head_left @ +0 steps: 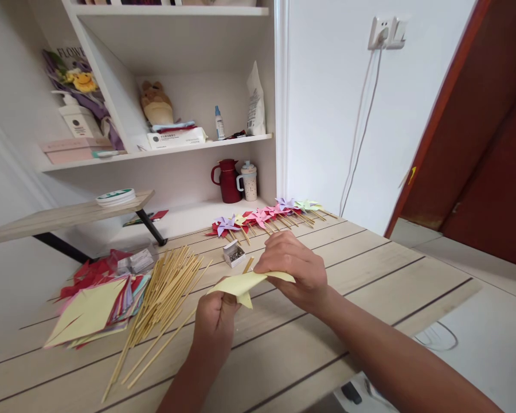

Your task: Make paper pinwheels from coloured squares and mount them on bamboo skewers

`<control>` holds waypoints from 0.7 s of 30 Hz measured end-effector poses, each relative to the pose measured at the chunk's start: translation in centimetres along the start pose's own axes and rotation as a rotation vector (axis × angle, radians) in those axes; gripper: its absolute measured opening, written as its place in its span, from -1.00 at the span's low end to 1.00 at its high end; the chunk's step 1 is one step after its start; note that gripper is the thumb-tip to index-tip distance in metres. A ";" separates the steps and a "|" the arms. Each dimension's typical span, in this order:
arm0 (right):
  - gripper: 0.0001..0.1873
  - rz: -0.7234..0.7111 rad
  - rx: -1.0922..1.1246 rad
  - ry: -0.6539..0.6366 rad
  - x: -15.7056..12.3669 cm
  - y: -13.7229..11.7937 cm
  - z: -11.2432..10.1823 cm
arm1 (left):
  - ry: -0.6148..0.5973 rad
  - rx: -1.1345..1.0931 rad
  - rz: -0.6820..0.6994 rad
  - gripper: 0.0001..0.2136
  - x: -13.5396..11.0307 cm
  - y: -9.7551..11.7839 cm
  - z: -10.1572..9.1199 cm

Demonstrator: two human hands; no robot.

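Between both hands, above the table, is a pale yellow paper pinwheel [241, 283], partly folded. My left hand [215, 321] is closed on its lower left edge, thumb side up. My right hand [296, 269] pinches it from the right, fingers curled over the top. A short piece of wooden stick [248, 265] shows just behind the paper; which hand holds it, I cannot tell. Beyond the hands stands a small open box [234, 253] of metal pins. A heap of wooden sticks [167, 298] lies left of my left hand, beside a stack of cut coloured paper squares [86, 307].
Finished pinwheels [260, 217] on sticks lie along the table's back edge. A raised wooden shelf [69, 215] on black legs stands at the left. A red jug [229, 182] and a speckled cup [249, 182] stand at the back. The table [370, 287] ends at the right.
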State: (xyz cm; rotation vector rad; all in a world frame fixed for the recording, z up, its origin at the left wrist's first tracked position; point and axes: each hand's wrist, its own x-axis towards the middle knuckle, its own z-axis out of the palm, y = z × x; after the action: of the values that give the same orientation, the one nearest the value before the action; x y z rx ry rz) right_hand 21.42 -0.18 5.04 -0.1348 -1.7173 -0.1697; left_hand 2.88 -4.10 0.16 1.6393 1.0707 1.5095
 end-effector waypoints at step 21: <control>-0.88 0.009 -0.009 -0.005 0.1 -0.2 -0.1 | 0.046 0.030 -0.003 -0.46 -0.2 0.2 0.1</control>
State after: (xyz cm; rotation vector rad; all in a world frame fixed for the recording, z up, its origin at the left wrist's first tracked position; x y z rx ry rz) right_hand 21.46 -0.35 5.13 -0.1496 -1.7211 -0.1704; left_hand 3.01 -4.39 0.26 1.6301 1.1252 1.5426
